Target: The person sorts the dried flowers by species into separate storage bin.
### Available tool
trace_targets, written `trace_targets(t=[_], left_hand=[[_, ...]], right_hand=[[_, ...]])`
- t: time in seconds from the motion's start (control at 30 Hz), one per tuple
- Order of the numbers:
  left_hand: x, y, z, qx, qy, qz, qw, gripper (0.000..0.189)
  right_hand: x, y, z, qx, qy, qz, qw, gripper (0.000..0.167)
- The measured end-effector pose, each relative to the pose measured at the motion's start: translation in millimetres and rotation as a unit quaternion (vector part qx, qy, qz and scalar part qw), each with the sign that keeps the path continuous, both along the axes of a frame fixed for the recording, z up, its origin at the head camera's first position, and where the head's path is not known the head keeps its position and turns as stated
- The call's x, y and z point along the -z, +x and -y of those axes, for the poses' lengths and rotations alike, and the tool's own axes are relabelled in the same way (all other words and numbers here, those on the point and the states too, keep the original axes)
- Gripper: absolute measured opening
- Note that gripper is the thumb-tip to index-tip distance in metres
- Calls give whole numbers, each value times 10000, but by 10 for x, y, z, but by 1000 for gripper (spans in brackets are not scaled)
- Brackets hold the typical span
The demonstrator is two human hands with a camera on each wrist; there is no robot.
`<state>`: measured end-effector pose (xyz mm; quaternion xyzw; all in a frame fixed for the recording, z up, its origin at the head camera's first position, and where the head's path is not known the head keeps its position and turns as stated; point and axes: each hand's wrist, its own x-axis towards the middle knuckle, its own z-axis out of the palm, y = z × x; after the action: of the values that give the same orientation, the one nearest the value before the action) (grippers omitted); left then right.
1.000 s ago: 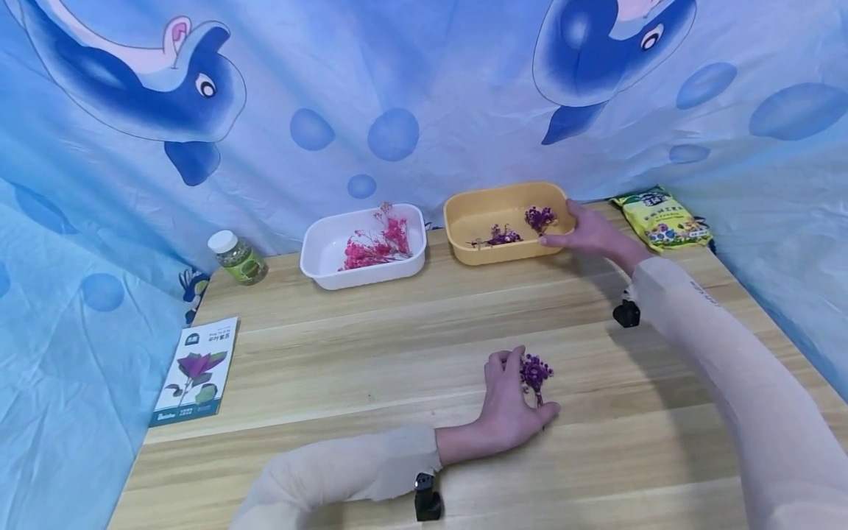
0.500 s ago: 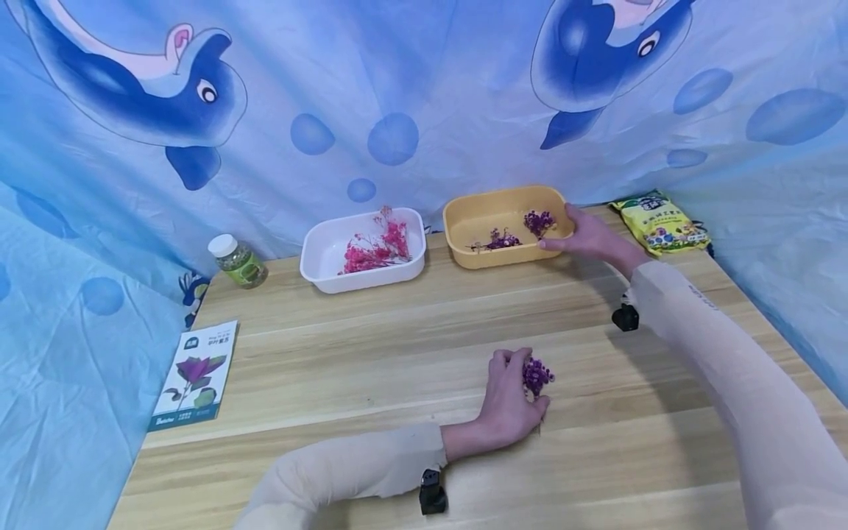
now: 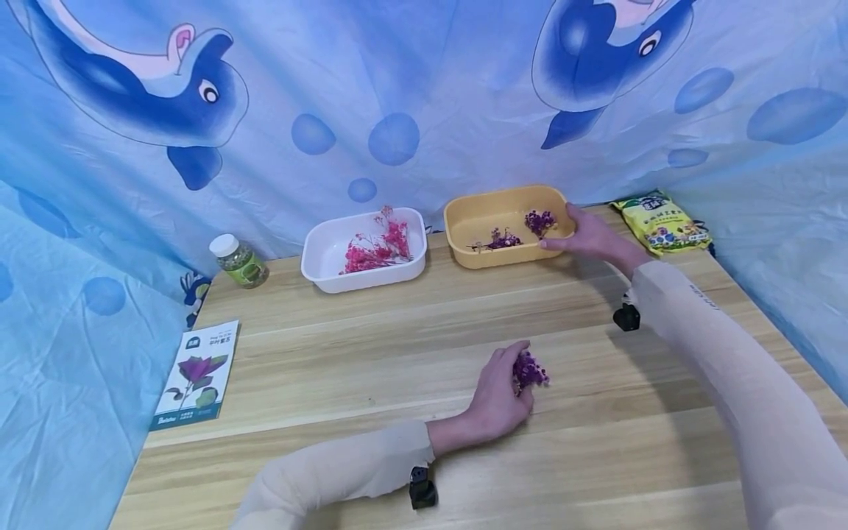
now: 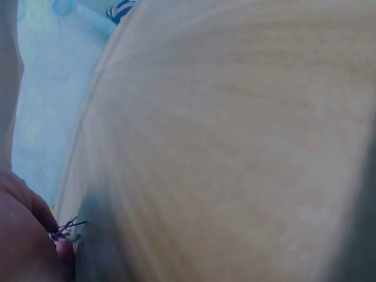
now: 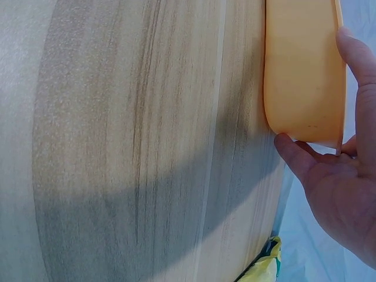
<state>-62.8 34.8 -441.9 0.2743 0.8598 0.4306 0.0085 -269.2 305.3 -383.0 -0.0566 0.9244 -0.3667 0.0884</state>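
Note:
Near the middle of the table, my left hand (image 3: 500,397) pinches a sprig of purple dried flowers (image 3: 530,370); its blossoms stick out past the fingers to the right. In the left wrist view, thin dark stems (image 4: 71,224) poke out between fingertips. My right hand (image 3: 589,234) grips the right end of a yellow plastic tray (image 3: 483,258) at the back, thumb on the front wall and fingers around the far side. Two more purple sprigs lie inside, one at the tray's middle (image 3: 503,238) and one near its right end (image 3: 539,221).
Left of the yellow tray stands a white tray (image 3: 380,278) holding pink dried flowers (image 3: 371,255). A white-lidded jar (image 3: 240,263) and a flower-printed booklet (image 3: 195,375) are on the left side. A yellow-green packet (image 3: 665,222) lies at the back right, before a blue dolphin-print curtain (image 3: 457,88).
My left thumb has closed in toward the fingers around the purple sprig, and that hand has shifted slightly left with it. My right hand keeps its hold on the yellow tray.

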Motion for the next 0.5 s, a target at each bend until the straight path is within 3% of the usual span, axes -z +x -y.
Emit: trace_targets(t=[0.17,0.5], left_hand=[[-58,-112,32,163,139,-179,9996,75],[-242,-431,110,193,255,362,9988,76]], right_hand=[[6,-4,-11,-65,81,-24,9999,125],[13,-12,-6,-74,218,-43,9997,122]])
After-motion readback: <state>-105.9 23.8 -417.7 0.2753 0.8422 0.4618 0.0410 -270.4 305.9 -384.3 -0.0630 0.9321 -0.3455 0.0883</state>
